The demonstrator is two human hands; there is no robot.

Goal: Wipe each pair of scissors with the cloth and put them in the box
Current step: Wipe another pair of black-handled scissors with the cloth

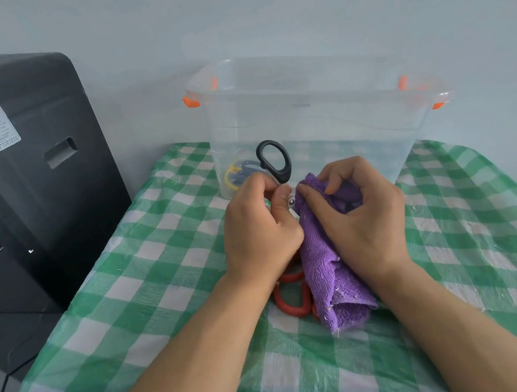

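The left hand (260, 228) is curled round the black-handled pair of scissors (274, 162), pinching it near the pivot, so that one black plastic loop stands up above the fingers and the pivot screw shows just beside the thumb; the right hand (358, 215) grips the purple terry cloth (327, 272), bunched round the blades directly right of the left thumb, with the loose end of the cloth hanging down from the grip to the green-and-white checked tablecloth (162, 275); the blades themselves are hidden inside the folds.

This looks like the wiping step for the black pair; it is not yet in the box. Under the two wrists, partly covered by the cloth, lies a red-handled pair of scissors (294, 303), apparently waiting its turn; beyond the raised loop stands the clear plastic box with orange clips (322, 113), and through its wall a yellow-and-blue-handled pair (240, 173) shows on the bottom, so at least one seems done.

The next move probably calls for drawing the cloth off along the blades, keeping the left pinch firm; then the left hand must lift the pair over the near rim, which stands higher than the grip.
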